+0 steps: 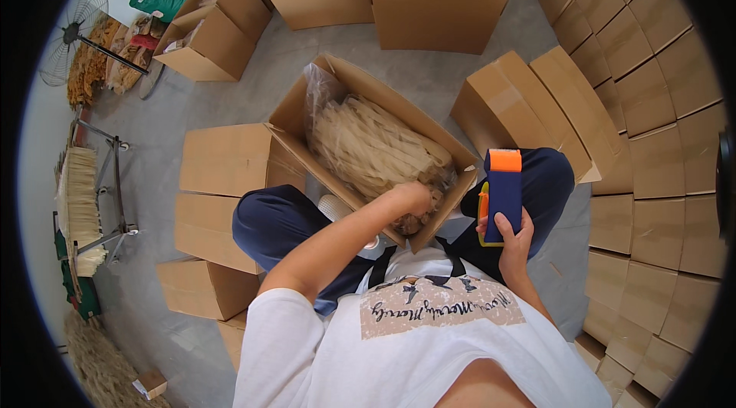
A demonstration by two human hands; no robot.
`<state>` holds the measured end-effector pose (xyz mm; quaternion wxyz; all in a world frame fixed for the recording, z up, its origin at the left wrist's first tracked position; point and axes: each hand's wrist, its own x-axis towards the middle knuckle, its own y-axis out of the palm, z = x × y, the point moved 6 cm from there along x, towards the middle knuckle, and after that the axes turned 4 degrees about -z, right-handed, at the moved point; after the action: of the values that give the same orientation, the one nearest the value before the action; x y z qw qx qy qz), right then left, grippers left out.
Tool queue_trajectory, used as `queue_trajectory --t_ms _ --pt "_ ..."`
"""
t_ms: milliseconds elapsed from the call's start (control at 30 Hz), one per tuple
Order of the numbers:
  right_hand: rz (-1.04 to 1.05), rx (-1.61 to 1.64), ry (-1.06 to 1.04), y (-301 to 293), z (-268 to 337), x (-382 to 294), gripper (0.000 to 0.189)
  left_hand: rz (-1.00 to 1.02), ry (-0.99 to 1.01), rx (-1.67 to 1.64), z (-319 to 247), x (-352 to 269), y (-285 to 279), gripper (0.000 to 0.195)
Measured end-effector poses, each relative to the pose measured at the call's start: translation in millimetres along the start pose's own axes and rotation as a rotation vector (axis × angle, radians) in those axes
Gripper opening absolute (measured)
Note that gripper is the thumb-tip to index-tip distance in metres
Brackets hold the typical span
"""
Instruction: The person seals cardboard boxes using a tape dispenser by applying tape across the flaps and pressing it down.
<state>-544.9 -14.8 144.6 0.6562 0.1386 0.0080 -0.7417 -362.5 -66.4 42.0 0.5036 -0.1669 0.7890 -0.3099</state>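
An open cardboard box (402,92) stands between my knees, turned at a slant. Inside lies a clear plastic bag (322,89) full of long, pale, dried-looking strips (374,138). My left hand (415,198) reaches into the box's near right end and touches the bunched end of the bag; its fingertips are hidden. Over my right knee, my right hand (512,231) grips a handheld tape dispenser (503,195), dark blue with an orange toothed end pointing away from me and a yellow edge at its left.
Closed cartons (224,158) line my left side; two more cartons (517,100) stand ahead right. Open boxes (437,17) with bagged goods are at the back. A wall of stacked cartons (655,166) rises at right. A fan (72,33) and wheeled metal rack (118,189) are left.
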Motion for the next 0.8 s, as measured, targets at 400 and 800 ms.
queue_trajectory --t_ms 400,800 --pt "0.02 -0.001 0.073 11 -17 -4 0.038 -0.414 -0.064 0.028 19 0 24 0.033" --pt "0.16 0.004 0.07 19 -22 -3 0.03 0.114 0.16 -0.042 39 10 54 0.029"
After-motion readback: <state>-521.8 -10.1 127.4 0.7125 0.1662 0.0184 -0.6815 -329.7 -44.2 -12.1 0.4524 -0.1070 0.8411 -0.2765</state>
